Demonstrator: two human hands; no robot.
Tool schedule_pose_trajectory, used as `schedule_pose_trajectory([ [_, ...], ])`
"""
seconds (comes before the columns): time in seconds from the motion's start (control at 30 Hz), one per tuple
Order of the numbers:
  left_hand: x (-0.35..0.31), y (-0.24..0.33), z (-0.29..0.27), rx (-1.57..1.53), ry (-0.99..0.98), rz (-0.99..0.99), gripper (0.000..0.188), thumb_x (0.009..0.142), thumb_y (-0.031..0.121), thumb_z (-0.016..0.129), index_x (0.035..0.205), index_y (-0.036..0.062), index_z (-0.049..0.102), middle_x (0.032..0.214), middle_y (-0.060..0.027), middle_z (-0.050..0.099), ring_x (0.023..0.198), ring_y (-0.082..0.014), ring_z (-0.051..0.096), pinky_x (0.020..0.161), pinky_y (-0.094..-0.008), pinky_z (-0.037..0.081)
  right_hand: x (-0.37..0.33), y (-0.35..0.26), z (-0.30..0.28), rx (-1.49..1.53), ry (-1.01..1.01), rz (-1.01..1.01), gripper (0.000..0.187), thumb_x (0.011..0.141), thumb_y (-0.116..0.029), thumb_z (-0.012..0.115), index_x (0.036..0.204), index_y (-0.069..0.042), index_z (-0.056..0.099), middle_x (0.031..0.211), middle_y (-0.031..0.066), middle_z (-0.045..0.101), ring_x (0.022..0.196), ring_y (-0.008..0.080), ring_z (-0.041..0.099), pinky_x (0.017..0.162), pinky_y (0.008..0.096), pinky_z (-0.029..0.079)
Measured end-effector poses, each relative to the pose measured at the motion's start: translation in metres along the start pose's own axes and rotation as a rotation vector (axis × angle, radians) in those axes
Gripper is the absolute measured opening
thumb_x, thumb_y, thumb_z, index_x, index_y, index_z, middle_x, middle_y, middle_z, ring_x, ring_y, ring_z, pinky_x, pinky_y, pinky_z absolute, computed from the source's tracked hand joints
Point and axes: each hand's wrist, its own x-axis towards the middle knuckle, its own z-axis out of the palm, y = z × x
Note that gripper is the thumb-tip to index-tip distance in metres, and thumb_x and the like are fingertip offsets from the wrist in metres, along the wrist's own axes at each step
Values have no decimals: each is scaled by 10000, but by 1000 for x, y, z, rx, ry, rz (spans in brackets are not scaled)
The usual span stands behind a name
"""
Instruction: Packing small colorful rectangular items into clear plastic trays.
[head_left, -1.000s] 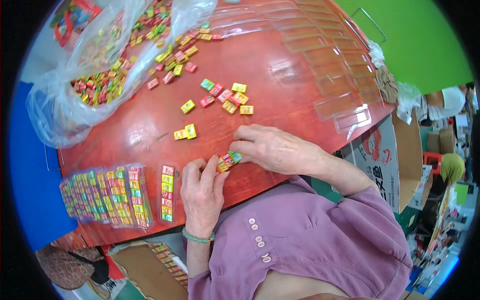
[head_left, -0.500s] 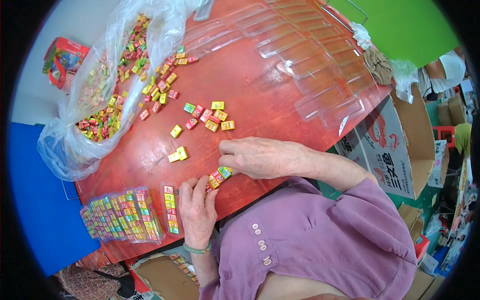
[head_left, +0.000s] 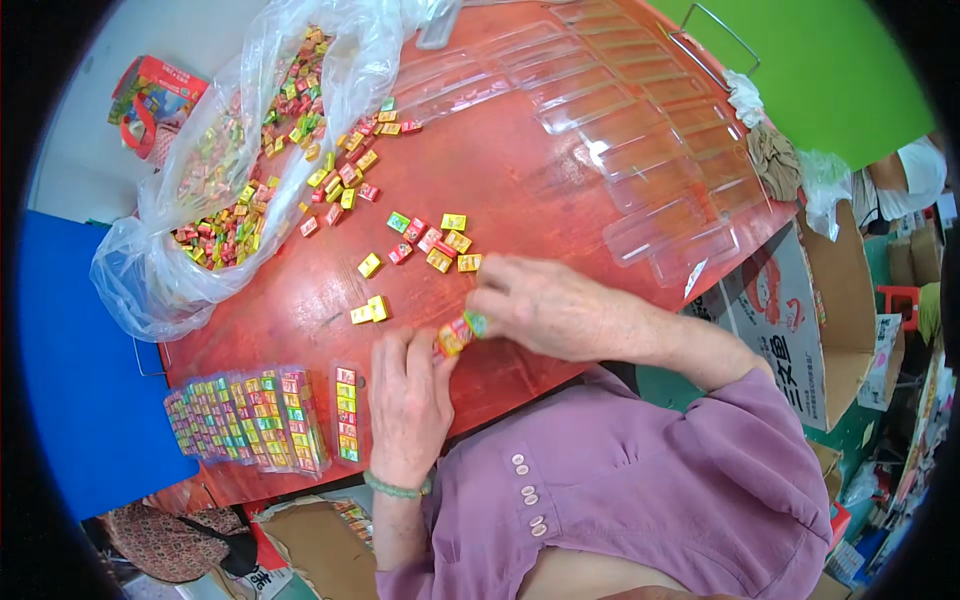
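Note:
A short row of small coloured boxes (head_left: pixel 455 335), red, yellow and green, is held between my two hands just above the red table, near its front edge. My left hand (head_left: pixel 408 400), with a green bead bracelet at the wrist, is closed with its fingertips on the row's left end. My right hand (head_left: pixel 540 308) closes on the green right end, its fingertips partly hidden. Beside my left hand lies a narrow clear tray (head_left: pixel 346 412) filled with a line of such boxes. Beyond my hands, several loose boxes (head_left: pixel 430 240) lie scattered, with a yellow pair (head_left: pixel 369 310) closer.
A big clear plastic bag (head_left: pixel 140 290) of small boxes lies open at the far left. Several filled trays (head_left: pixel 245 420) overlap at the near left. Empty clear trays (head_left: pixel 600 120) cover the far right of the red table (head_left: pixel 480 170). An open carton (head_left: pixel 800 330) stands off the right edge.
The row has blurred and tilted between my hands as both moved slightly, my right hand raised a little. The whole view has shifted a little. Loose boxes stay where they lay.

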Motion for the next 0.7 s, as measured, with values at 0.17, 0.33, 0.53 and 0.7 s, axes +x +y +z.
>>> schedule_pose_trajectory([
  [0.17,109,-16,1,65,120,245,250,896,47,707,1107,-21,590,1068,-203,570,995,-399,592,855,-484,511,37,57,-59,-116,103,112,259,909,-215,737,1064,-35,635,1019,153,580,944,374,648,783,455,548],
  [0.33,213,-59,20,-12,169,313,218,908,94,716,1082,-2,624,1034,-199,604,1010,-397,615,864,-484,522,90,123,-89,-229,239,69,263,925,-226,729,1098,-41,659,1027,161,593,942,397,644,800,475,542],
  [0.53,282,-91,63,-37,126,271,215,903,168,731,1038,14,667,1068,-197,638,1030,-405,643,883,-482,537,121,183,-91,-378,151,220,300,936,-263,726,1128,-37,681,1049,164,611,971,384,650,842,480,536],
  [0.7,292,-106,82,-19,103,281,220,913,198,722,1054,30,709,1061,-186,646,1026,-395,651,905,-475,542,129,202,-85,-369,94,256,291,933,-239,733,1145,-45,688,1063,163,614,995,374,646,860,472,536],
])
